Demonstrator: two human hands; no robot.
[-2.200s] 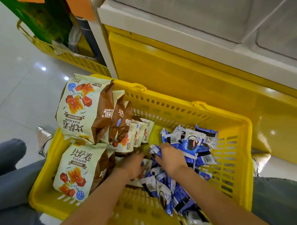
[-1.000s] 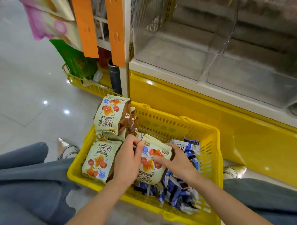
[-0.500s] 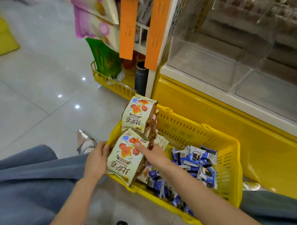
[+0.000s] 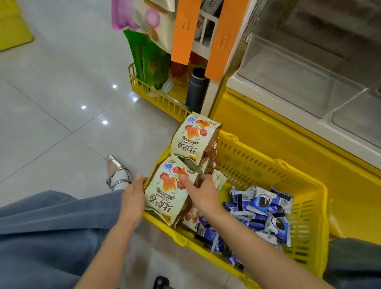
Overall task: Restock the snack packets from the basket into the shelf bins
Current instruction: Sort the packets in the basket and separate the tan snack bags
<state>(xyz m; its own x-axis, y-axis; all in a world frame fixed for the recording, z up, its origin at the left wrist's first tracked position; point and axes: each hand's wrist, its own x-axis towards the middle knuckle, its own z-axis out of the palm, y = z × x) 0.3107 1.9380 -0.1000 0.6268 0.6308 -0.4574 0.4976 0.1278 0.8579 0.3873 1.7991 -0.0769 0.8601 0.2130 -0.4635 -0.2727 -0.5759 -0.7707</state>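
Note:
A yellow plastic basket (image 4: 303,196) sits on the floor below the shelf. A cream and brown snack bag (image 4: 165,192) stands at the basket's near left corner, held between both hands. My left hand (image 4: 133,196) grips its left edge and my right hand (image 4: 199,189) presses on its front and right side. A second bag of the same kind (image 4: 193,140) stands upright behind it. Small blue and white packets (image 4: 256,211) lie heaped in the basket's right half. Clear shelf bins (image 4: 291,76) sit above a yellow base at the upper right.
A second yellow wire basket (image 4: 153,96) with green and pink bags and a dark cylinder (image 4: 196,90) stands left of the shelf post. Two orange strips (image 4: 183,27) hang there. My blue trousers (image 4: 37,236) and a silver shoe (image 4: 117,173) are at left on grey tiles.
Both hands left the blue packets, took up a cream snack bag and shifted it to the basket's left corner. The view swung up and left, showing the shelf bins.

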